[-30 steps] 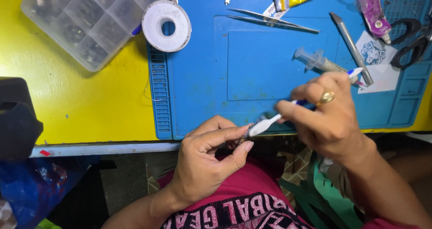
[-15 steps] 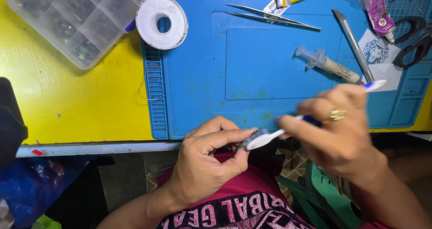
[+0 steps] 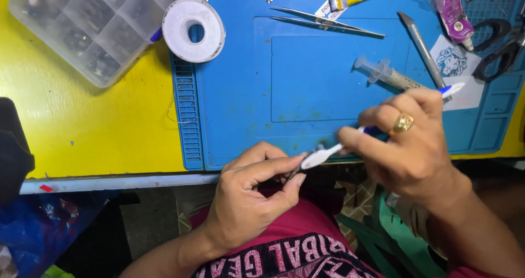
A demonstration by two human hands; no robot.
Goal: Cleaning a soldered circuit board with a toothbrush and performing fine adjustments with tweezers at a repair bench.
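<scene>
Brushing is under way just off the near edge of the blue mat (image 3: 240,92). A small dark part (image 3: 295,172), too small to identify, is pinched between thumb and fingers of the left hand (image 3: 251,201). A white toothbrush (image 3: 322,155) is clasped in the right hand (image 3: 410,147); light, short strokes seem best, with the pinch kept firm.
</scene>
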